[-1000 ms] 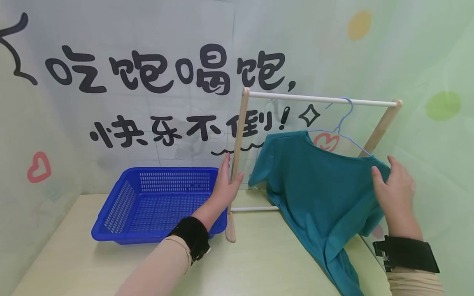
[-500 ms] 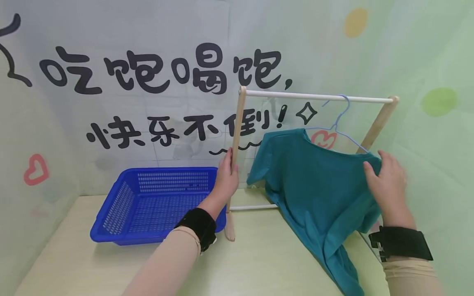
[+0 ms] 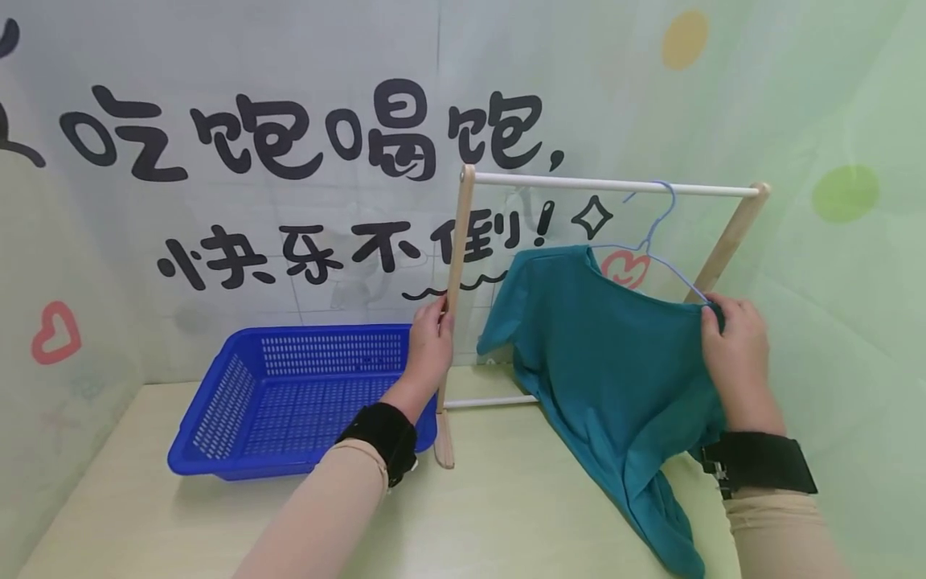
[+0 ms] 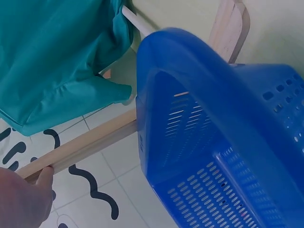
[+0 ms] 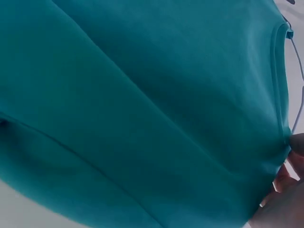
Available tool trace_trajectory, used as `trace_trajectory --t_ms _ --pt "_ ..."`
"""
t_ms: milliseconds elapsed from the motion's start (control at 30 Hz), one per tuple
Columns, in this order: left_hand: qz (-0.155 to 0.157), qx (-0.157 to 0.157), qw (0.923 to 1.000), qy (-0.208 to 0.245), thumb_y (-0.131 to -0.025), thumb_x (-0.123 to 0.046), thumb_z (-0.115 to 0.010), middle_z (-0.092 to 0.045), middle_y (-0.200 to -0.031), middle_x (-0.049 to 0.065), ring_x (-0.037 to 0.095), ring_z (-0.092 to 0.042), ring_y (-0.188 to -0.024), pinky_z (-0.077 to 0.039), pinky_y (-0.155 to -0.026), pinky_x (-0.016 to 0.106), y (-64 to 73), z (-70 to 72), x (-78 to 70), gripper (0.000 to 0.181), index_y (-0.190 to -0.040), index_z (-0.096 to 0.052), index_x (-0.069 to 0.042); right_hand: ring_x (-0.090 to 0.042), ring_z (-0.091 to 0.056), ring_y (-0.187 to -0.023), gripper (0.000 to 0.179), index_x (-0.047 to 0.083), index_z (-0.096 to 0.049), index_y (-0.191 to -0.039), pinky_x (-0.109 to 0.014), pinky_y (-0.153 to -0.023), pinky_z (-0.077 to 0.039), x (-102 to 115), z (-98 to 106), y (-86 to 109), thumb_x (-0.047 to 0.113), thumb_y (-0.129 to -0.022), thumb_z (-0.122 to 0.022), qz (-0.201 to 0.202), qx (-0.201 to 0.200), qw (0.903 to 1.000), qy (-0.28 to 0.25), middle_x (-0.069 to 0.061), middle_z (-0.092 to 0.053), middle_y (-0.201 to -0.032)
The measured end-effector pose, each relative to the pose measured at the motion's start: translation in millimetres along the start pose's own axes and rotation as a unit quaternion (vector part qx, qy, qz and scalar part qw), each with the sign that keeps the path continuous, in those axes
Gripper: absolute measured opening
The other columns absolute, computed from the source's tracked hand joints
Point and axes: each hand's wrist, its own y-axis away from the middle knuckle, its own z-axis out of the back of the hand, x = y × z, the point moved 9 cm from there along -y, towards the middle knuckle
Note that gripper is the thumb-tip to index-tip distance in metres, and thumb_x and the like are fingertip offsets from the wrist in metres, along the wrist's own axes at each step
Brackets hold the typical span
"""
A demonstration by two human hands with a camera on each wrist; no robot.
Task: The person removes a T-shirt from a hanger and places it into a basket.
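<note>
- Head view: your left hand (image 3: 428, 347) is wrapped around the left wooden upright (image 3: 454, 265) of the tabletop drying rack (image 3: 608, 186), fingers curled on the post at mid-height. Keep that hold firm; judged from the narrow foot (image 3: 443, 438), the rack looks light and would likely tip under a sideways pull.
- Head view: your right hand (image 3: 731, 346) pinches the right shoulder of the teal T-shirt (image 3: 615, 362), at about 3 o'clock from the rack's centre, right where the cloth meets the arm of the blue wire hanger (image 3: 654, 241).
- Head view: the T-shirt hangs half on the hanger. Its left shoulder and sleeve sit at about 9 o'clock of the hanger hook, while the hem trails onto the green tabletop (image 3: 506, 515) toward 5 o'clock.
- Right wrist view: the fingertips (image 5: 289, 175) close on the shoulder seam of the cloth; the thin hanger wire (image 5: 298, 114) runs just beside them. To work this shoulder cleanly, move the fabric along the wire arm rather than tugging downward, so the hook stays on the white top rail.
- Left wrist view: the thumb (image 4: 45, 178) lies on the wooden post, with the blue perforated basket (image 4: 223, 142) just beside the rack's foot, at 9 o'clock of the rack as seen from the head camera.
- Risk, as a judgement: a hard pull could swing the hanger along the rail or drag the hem across the table; ease the cloth with small movements.
</note>
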Motion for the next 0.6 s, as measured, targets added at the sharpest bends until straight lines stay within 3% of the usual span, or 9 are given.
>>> trace_trajectory --t_ms 333,600 --pt "0.011 0.002 0.9999 0.006 -0.102 -0.014 -0.039 -0.049 -0.128 0.016 0.027 -0.054 -0.116 -0.049 -0.096 0.037 -0.7 -1.2 5.1 0.038 -0.138 -0.045 -0.004 -0.041 -0.049 -0.109 0.036 -0.003 -0.058 -0.125 -0.056 -0.095 -0.039 7.8 3.1 12.2 0.016 -0.101 -0.040 0.000 -0.044 0.9988 -0.022 -0.026 -0.057 -0.117" --pt "-0.005 0.015 0.9999 -0.002 -0.103 -0.014 -0.038 -0.049 -0.128 0.014 0.027 -0.053 -0.117 -0.047 -0.098 0.037 0.6 -1.0 3.8 0.038 -0.139 -0.044 -0.004 -0.041 -0.051 -0.108 0.036 -0.005 -0.058 -0.123 -0.055 -0.094 -0.042 10.7 3.6 16.6 0.017 -0.101 -0.039 -0.008 -0.054 0.9982 -0.024 -0.026 -0.058 -0.115"
